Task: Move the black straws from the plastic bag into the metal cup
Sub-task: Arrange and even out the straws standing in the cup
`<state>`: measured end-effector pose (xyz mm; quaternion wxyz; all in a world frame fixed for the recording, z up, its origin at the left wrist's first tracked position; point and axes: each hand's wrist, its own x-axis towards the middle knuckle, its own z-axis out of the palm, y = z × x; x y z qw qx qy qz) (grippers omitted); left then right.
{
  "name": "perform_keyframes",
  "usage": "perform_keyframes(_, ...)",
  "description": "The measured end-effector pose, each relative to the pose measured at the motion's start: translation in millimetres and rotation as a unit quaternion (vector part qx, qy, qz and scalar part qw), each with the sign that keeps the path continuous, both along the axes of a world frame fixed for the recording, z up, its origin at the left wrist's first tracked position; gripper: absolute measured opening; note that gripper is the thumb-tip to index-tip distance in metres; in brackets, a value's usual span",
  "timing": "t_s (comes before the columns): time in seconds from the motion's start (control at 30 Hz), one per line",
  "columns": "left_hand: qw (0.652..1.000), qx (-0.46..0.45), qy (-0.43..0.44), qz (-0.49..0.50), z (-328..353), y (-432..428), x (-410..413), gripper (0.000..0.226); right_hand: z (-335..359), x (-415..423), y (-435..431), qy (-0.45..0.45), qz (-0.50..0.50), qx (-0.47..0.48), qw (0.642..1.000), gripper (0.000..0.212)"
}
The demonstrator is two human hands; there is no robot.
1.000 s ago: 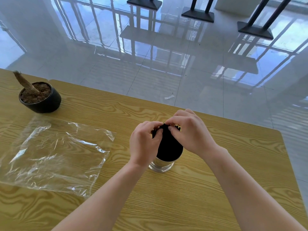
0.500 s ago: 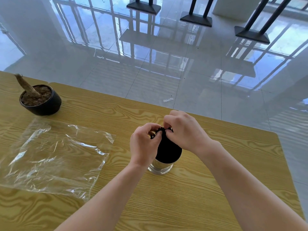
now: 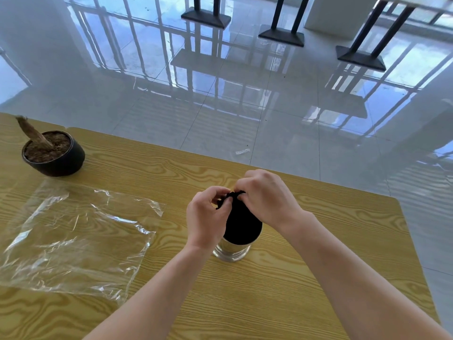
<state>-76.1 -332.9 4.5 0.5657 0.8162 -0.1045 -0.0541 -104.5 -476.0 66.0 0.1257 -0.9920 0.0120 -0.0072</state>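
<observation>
Head view: black straws (image 3: 241, 222) standing upright (long axis near vertical) in metal cup (image 3: 231, 252) on table (image 3: 355, 217), tops pinched by left grip (image 3: 206, 219) and right grip (image 3: 266, 197) alike, both equally close; plastic bag (image 3: 73, 239) well apart leftward.

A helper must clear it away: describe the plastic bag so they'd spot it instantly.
On the wooden table, look left of the metal cup, nearer than the black plant pot. The plastic bag lies flat there: the only clear, crinkled sheet.

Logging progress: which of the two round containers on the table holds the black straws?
The metal cup between the left hand and right hand, black straws standing in it. The black pot, far left, holds only soil and a brown stump.
</observation>
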Motion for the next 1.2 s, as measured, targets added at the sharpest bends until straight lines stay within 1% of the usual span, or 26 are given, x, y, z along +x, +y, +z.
perform_keyframes(0.1, 1.000, 0.001, -0.001, -0.001, -1, 0, 0, 0.011, 2, -3, -1, -0.005, -0.008, 0.031, 0.999, 0.017)
perform_keyframes(0.2, 1.000, -0.001, 0.004, -0.003, -1, 0, 0, 0.010, 6, -5, -3, -0.030, -0.032, 0.077, 0.996, 0.016)
perform_keyframes(0.3, 1.000, 0.001, 0.004, -0.002, -2, 1, 1, 0.012, 14, -7, -7, -0.058, -0.042, 0.103, 0.992, 0.013)
perform_keyframes(0.5, 1.000, 0.006, -0.010, -0.002, -2, 2, 2, 0.013, 42, -8, -21, -0.089, -0.046, 0.111, 0.989, 0.009)
perform_keyframes(0.63, 1.000, 0.007, -0.017, -0.005, -1, 1, 3, 0.018, 61, -11, -33, -0.111, -0.077, 0.121, 0.983, 0.013)
perform_keyframes(0.8, 1.000, 0.012, -0.017, -0.022, 1, 3, 3, 0.029, 85, -18, -49, -0.146, -0.125, 0.156, 0.969, 0.016)
perform_keyframes(0.9, 0.999, 0.009, -0.030, -0.036, 3, 4, 2, 0.036, 99, -27, -61, -0.171, -0.146, 0.184, 0.957, 0.022)
perform_keyframes(1.07, 0.999, -0.007, -0.033, -0.033, 7, 7, -4, 0.055, 111, -42, -72, -0.223, -0.178, 0.248, 0.926, 0.030)
perform_keyframes(1.13, 0.998, -0.001, -0.065, -0.007, 12, 7, -7, 0.049, 104, -48, -73, -0.247, -0.200, 0.271, 0.909, 0.029)
perform_keyframes(1.2, 0.990, 0.010, -0.131, 0.043, 21, 7, -13, 0.026, 93, -56, -73, -0.275, -0.226, 0.302, 0.884, 0.028)
